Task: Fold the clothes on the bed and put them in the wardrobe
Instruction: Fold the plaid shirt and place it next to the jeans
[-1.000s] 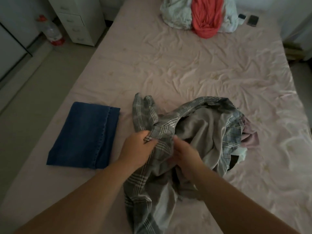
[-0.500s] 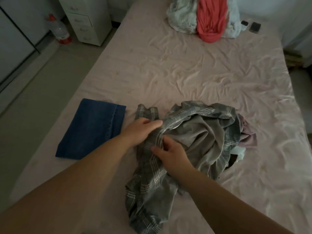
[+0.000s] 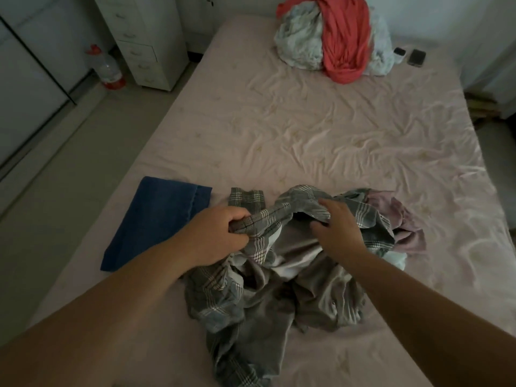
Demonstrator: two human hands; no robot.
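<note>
Gripping a bunched fold of the grey plaid garment (image 3: pixel 279 275), your left hand (image 3: pixel 217 236) curls its fingers and thumb tightly round the soft woven cloth. Your right hand (image 3: pixel 337 230) lies on the same garment just to the right, fingers fairly straight and slightly spread, touching a raised ridge of the checked fabric; you cannot tell whether the thumb pinches anything. The garment sits crumpled in the near middle of the bed (image 3: pixel 307 129), its plain grey lining showing in loose folds, over a wrinkled pale pink sheet. A mauve piece of clothing (image 3: pixel 402 222) peeks out at its right. Left of your left hand lies a flat, folded blue denim rectangle (image 3: pixel 156 219). At the far end sits a heap of pale and coral-red clothes (image 3: pixel 335 40).
</note>
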